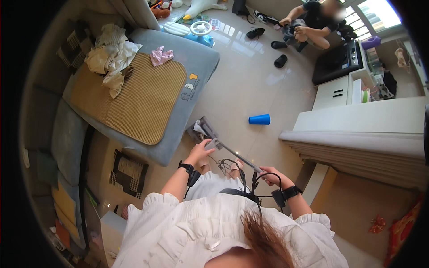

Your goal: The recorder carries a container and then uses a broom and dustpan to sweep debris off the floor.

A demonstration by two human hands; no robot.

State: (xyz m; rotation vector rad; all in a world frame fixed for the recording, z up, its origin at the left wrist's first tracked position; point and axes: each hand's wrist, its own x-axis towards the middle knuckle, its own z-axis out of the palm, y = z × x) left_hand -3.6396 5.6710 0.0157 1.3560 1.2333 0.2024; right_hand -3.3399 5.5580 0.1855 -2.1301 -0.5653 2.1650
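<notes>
A grey long-handled dustpan (210, 126) hangs or stands near the bed-like sofa's corner, with a crumpled white piece (198, 127) and darker bits in it. Its grey pole (239, 156) slants down to my right hand (268, 176), whose fingers are wrapped around the pole's end. At the other end, my left hand (200, 152) grips a grey plastic part (211, 144) beside the pan. Whether that part belongs to the dustpan cannot be told. A blue plastic cone-shaped cup (259, 119) lies on its side on the tile floor ahead of me.
Left is a grey padded bed (204, 62) with a woven mat (144, 100), white clothes (112, 53) and a pink cloth (162, 56). Black cables (226, 164) dangle before me. Farther off, a seated person (313, 25) handles a dark shoe near loose black shoes (281, 61). White cabinets (331, 92) line the right.
</notes>
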